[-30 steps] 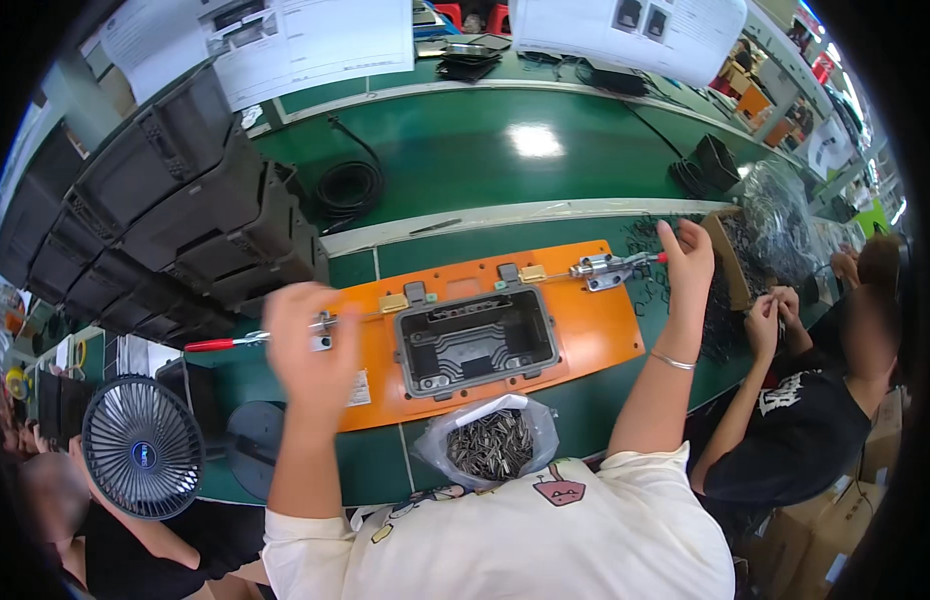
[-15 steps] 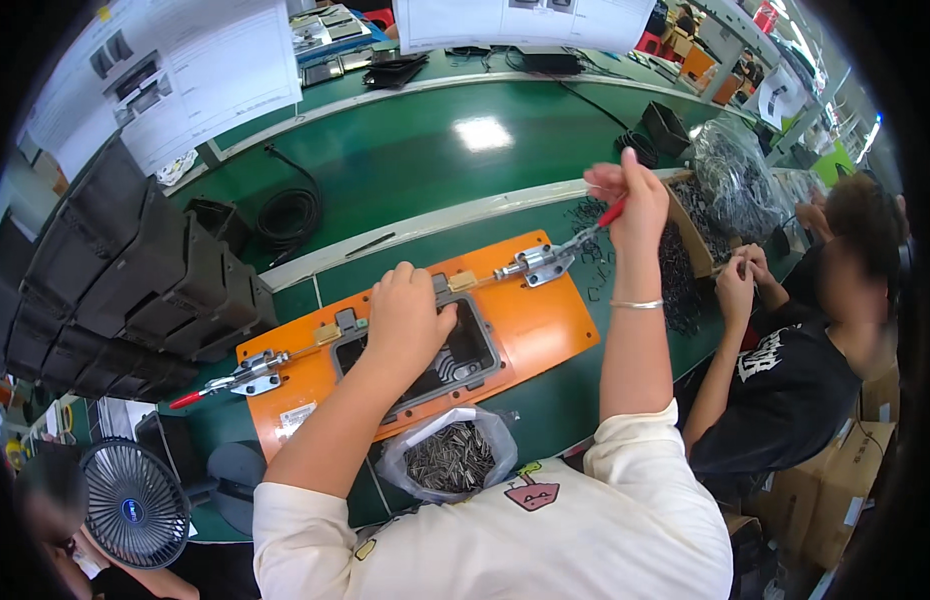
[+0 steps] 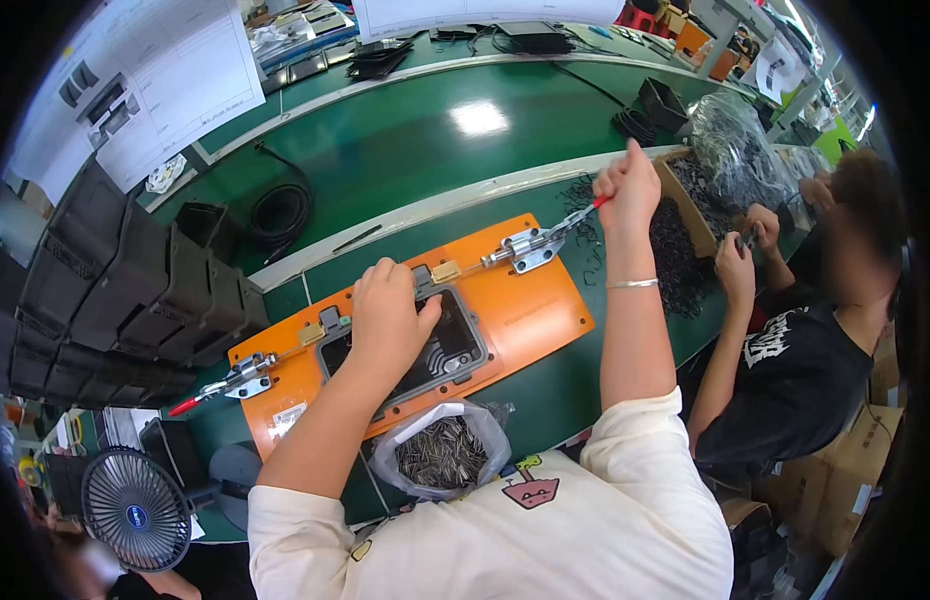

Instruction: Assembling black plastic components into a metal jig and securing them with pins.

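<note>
An orange fixture plate (image 3: 530,310) lies on the green bench, with a black plastic frame part (image 3: 453,350) seated in its middle recess. My left hand (image 3: 387,318) rests on top of that black part, fingers curled over its upper edge. My right hand (image 3: 627,188) is closed around the red-tipped handle of the right toggle clamp (image 3: 530,247), with the lever held up and to the right. The left toggle clamp (image 3: 240,378) with its red-tipped handle sits untouched at the plate's left end.
A clear bag of small metal pins (image 3: 443,452) lies by the bench's near edge. Stacked black trays (image 3: 135,300) stand at left, a coiled black cable (image 3: 282,212) behind. A desk fan (image 3: 135,510) is lower left. A co-worker in black (image 3: 805,370) handles small black parts at right.
My left hand moved from the left clamp's handle to the black part in the middle. My right hand stays on the right clamp's handle. The view shifted slightly.
</note>
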Demonstrator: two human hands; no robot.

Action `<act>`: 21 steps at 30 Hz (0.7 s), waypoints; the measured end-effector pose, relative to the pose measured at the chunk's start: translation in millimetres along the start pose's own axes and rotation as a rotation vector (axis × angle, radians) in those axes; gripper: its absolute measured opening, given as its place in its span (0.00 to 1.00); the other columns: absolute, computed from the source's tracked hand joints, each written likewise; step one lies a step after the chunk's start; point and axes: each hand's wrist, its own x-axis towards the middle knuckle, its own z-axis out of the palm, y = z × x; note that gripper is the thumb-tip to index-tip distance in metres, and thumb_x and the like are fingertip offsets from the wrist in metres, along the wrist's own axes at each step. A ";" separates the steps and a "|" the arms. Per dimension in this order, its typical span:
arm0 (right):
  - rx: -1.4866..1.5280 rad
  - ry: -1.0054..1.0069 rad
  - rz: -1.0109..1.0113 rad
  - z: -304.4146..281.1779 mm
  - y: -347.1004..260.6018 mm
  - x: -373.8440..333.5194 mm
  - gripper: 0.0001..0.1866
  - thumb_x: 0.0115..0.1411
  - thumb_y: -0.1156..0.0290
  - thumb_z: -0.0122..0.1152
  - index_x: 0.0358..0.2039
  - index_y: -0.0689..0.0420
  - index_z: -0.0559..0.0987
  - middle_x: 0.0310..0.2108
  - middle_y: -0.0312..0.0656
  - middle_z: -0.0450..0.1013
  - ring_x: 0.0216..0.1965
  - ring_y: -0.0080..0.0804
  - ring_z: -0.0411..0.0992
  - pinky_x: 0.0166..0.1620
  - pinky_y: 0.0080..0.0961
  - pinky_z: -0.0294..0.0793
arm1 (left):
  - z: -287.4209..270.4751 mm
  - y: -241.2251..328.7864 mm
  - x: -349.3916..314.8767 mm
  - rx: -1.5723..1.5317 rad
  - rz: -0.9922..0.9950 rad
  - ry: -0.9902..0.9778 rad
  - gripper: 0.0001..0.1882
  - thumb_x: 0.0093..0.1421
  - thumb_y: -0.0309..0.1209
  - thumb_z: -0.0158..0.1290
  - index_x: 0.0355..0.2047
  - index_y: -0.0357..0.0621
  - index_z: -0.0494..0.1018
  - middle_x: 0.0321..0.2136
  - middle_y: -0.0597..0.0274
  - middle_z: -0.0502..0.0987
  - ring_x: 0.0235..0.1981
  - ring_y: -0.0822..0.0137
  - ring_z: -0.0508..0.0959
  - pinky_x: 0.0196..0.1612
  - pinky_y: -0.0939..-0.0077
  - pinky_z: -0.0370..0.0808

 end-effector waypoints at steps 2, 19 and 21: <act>-0.096 -0.164 -0.098 8.3 -0.1 -4.9 0.19 0.65 0.66 0.48 0.17 0.54 0.62 0.09 0.31 0.53 0.08 0.21 0.51 0.14 0.22 0.52 | 1.1 -0.6 1.2 0.010 0.002 0.024 0.16 0.42 0.30 0.64 0.26 0.37 0.68 0.28 0.53 0.68 0.34 0.52 0.70 0.38 0.61 0.67; -0.038 -0.095 -0.032 -0.1 -4.2 -0.5 0.19 0.65 0.65 0.49 0.17 0.54 0.60 0.09 0.33 0.54 0.09 0.23 0.54 0.15 0.23 0.55 | -31.3 -11.4 60.0 -0.198 -0.297 -0.519 0.14 0.45 0.30 0.66 0.27 0.34 0.74 0.28 0.51 0.77 0.31 0.59 0.78 0.35 0.69 0.74; -0.033 -0.072 -0.024 -1.1 -4.4 -0.2 0.19 0.65 0.65 0.49 0.17 0.54 0.61 0.09 0.33 0.54 0.09 0.23 0.54 0.16 0.24 0.55 | -33.1 -10.7 73.8 -0.155 -0.351 -0.606 0.15 0.45 0.29 0.67 0.27 0.34 0.74 0.27 0.51 0.77 0.30 0.58 0.78 0.33 0.68 0.74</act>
